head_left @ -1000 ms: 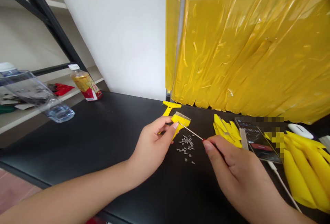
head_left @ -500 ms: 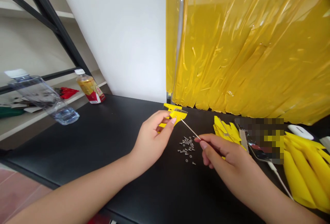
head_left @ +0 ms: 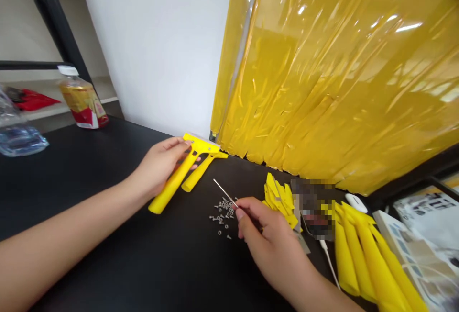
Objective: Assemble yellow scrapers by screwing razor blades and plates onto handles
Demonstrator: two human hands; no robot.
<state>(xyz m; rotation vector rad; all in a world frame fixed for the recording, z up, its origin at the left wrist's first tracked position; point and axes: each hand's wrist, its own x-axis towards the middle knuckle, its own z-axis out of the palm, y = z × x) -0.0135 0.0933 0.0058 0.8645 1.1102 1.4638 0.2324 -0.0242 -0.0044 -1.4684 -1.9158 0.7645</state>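
You have one yellow scraper in your left hand, towards the far edge of the table, head up and handle slanting back towards you. Your left thumb presses on the front of its head and the fingers close behind it. Two screws show in that head and a pale blade strip runs along its top, so this one looks put together; whether the screws are tight, you can't tell from here.

Your right hand pinches one thin screwdriver between thumb and forefinger, its tip clear of the scraper. Just behind the held piece, near the far edge, lies a second scraper, partly covered.

Below the screwdriver, mid-table, are the loose screws and nuts, dozens perhaps, too small to count surely. Further right you have a heap of yellow head plates, overlapping too much to number, then about four yellow handles towards the right edge. Judging by those parts, much assembly is left.

Two bottles stand towards the far left corner: one labelled bottle, one clear bottle, cut off.
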